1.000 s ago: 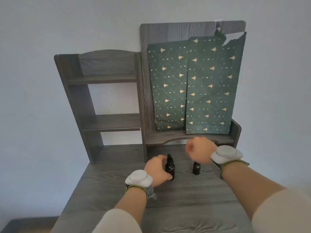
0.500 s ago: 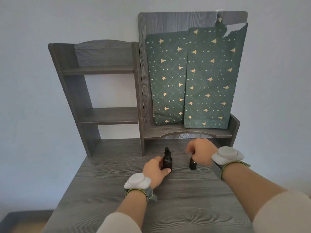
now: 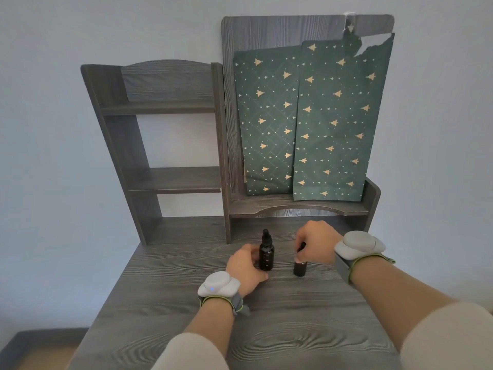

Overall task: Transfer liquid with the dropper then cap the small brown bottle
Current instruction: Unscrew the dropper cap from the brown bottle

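Right hand pinches a small dark piece, likely the cap, just above the small brown bottle. Left hand wraps the upright dropper bottle. Both bottles stand on the bench. Judging: capping stage, transfer apparently done.
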### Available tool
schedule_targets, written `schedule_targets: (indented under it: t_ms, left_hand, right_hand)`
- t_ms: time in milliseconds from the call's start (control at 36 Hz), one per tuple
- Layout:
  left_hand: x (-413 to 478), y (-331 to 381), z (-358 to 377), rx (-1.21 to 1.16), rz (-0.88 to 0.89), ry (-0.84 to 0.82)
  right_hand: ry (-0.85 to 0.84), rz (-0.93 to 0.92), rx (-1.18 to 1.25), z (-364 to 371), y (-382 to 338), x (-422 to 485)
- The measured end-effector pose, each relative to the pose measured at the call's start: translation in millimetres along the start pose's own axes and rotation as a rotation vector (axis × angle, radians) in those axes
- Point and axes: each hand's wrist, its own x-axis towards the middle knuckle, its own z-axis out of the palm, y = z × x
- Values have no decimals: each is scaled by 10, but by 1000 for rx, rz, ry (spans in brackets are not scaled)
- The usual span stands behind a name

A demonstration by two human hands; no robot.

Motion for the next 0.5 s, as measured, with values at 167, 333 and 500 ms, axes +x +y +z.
schedule_targets:
  t_ms: [167,333,500]
  left_hand:
    - [-39,-29,-49,31,-32,-19]
    - [-164,-73,-128,-43,-13,-139]
    - [-291,100,-152,-243,9,-244]
  right_hand:
    - [-46,1,113,-103,-86,-50]
    - [-71,10,191,-126,-207,-107]
    - [-59,-10,218,-117,-337,-162]
